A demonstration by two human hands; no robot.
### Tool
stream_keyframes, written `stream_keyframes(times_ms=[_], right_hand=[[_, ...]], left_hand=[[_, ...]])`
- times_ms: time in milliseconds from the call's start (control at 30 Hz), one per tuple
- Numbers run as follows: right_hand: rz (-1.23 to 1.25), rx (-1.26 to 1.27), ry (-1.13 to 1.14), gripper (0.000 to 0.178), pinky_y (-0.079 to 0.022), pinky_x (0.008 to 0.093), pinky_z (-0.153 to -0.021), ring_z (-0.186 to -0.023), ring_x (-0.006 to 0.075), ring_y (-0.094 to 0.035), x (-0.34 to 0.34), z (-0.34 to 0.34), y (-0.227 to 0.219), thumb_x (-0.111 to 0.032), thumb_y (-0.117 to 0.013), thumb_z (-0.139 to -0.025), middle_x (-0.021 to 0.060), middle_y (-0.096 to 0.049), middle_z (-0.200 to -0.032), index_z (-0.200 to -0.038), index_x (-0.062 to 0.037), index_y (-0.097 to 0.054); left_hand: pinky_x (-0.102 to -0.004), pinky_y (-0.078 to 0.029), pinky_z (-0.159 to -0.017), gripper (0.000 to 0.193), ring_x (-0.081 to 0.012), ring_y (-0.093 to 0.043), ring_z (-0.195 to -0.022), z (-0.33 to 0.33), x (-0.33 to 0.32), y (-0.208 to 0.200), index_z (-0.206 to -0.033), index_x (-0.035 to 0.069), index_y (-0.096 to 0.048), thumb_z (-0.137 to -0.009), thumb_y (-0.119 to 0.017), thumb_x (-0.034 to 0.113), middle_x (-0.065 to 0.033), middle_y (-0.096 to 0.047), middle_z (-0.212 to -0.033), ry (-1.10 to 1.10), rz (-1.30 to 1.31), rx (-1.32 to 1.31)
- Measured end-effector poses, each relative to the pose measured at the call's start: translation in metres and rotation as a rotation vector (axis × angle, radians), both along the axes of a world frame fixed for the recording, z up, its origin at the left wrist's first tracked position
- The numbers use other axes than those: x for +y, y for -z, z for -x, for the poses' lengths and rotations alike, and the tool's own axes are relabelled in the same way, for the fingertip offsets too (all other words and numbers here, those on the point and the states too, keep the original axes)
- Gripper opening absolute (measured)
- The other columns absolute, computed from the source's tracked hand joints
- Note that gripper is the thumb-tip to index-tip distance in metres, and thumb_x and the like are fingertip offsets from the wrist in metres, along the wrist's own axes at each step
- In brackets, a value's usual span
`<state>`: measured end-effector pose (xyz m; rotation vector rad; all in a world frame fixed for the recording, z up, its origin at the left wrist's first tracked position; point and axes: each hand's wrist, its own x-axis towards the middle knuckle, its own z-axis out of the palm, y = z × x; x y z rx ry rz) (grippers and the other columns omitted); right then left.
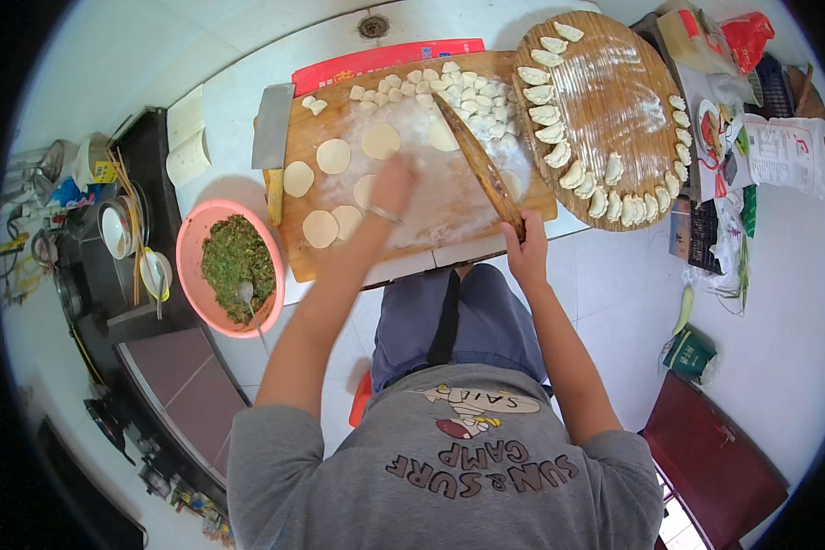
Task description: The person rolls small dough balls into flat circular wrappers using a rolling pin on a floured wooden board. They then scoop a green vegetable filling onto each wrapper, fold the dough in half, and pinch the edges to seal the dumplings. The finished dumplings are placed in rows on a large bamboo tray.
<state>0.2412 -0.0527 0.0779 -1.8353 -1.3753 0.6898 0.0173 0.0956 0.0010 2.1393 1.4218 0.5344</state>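
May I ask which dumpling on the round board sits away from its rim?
The lone inner dumpling; the other dumplings line the rim of the round board.

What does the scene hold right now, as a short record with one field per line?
left hand: blurred, by a dough round; grip unclear
right hand: closed on the near end of the rolling pin
cutting board: floured, with several flat dough rounds
dough pieces: small, along the far side
cleaver: at the cutting board's left edge
pink basin: left, holding green filling and a spoon
round board: right, dumplings mostly around its rim
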Motion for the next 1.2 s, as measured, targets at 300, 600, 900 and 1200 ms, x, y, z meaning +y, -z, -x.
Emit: stream_keyframes(times_ms=[300, 600, 900, 1200], right_hand=[[-0.065, -0.051, -0.151, 0.027, -0.044, 0.0384, -0.076, -0.085, 0.0343, -0.054, 0.013, -0.013, 0.005, -0.016, -0.062, -0.087, 0.0171, -0.053, -0.093, -0.107, -0.0003, -0.054], [-0.031, -0.036, -0.22, 0.029, -0.045, 0.039, -0.073, -0.083, 0.0353, -0.054, 0.018, -0.036, 0.011, -0.018, -0.063, -0.087, 0.0179, -0.053, -0.092, -0.107, 0.0003, -0.053], [-0.096, -0.001, -0.264, 0.025, -0.043, 0.0362, -0.075, -0.082, 0.032, -0.052, 0.018, -0.048, 0.016, -0.014, -0.061, -0.088, 0.016, -0.052, -0.09, -0.105, 0.0009, -0.052], [-0.036, 0.001, -0.265, 0.025, -0.043, 0.0364, -0.075, -0.083, 0.0321, -0.053, 0.014, -0.052, 0.019, -0.014, -0.061, -0.087, 0.0159, -0.052, -0.091, -0.105, 0.0008, -0.053]], left_hand=[[-0.0439, -0.05, -0.071, 0.022, -0.0358, -0.058, -0.083, -0.055, -0.083, 0.018, -0.091, 0.005, -0.057, -0.075, -0.069, 0.014, -0.0159, -0.053, -0.091, -0.073, 0.162, -0.099], [-0.0449, -0.051, -0.071, 0.026, -0.0367, -0.059, -0.084, -0.072, -0.084, 0.008, -0.094, 0.004, -0.055, -0.075, -0.07, 0.014, -0.0166, -0.051, -0.099, -0.191, 0.252, 0.071], [-0.0458, -0.051, -0.072, 0.04, -0.0391, -0.059, -0.085, -0.058, -0.086, 0.022, -0.107, 0.005, -0.052, -0.074, -0.072, 0.014, -0.0188, -0.049, -0.104, -0.079, 0.264, 0.089], [-0.0458, -0.044, -0.09, 0.055, -0.0369, -0.05, -0.11, -0.079, -0.078, -0.016, -0.114, 0.0, -0.05, -0.077, -0.07, 0.035, -0.0198, -0.047, -0.124, -0.172, 0.115, 0.311]])
